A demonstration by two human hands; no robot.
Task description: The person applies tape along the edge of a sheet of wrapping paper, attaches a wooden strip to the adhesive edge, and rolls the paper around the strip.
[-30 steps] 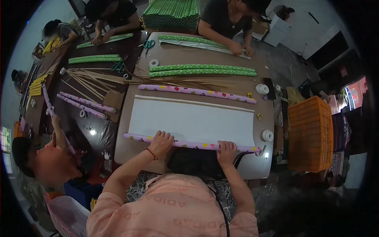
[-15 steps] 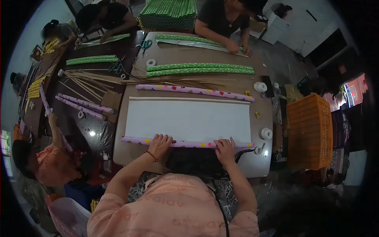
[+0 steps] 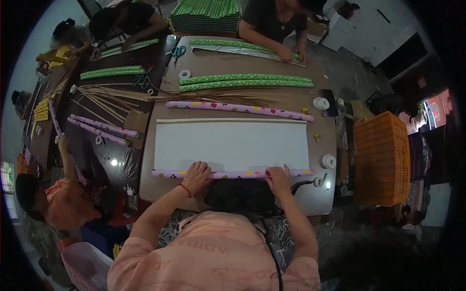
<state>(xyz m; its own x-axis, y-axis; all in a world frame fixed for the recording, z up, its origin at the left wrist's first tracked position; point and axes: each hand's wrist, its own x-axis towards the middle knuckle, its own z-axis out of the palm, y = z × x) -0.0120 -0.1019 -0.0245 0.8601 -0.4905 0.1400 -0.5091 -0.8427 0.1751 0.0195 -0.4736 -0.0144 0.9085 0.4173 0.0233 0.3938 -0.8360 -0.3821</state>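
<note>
A sheet of wrapping paper (image 3: pixel 230 145) lies white side up on the table, with a brown strip (image 3: pixel 233 121) along its far edge. Its near edge is wound into a pink-purple patterned roll (image 3: pixel 238 174). Left of the roll's middle, my left hand (image 3: pixel 196 175) rests over it with the fingers curved onto its top. Farther right, my right hand (image 3: pixel 278 180) grips the same roll, fingers bent and thumb side against it. Just beyond the sheet lies a finished-looking pink-purple roll (image 3: pixel 238 111).
Two green rolls (image 3: pixel 245 83) lie farther back. White tape rolls (image 3: pixel 328 161) sit at the right edge, near an orange crate (image 3: pixel 381 160). Brown strips (image 3: pixel 111 99), pink-purple rolls (image 3: pixel 102 130) and scissors (image 3: pixel 178 52) lie left. Several co-workers, one across the table (image 3: pixel 274 24), handle paper.
The roll under my hands has moved slightly away from me, covering a little more of the white sheet. Both hands have moved with it, and my right fingers are more bent.
</note>
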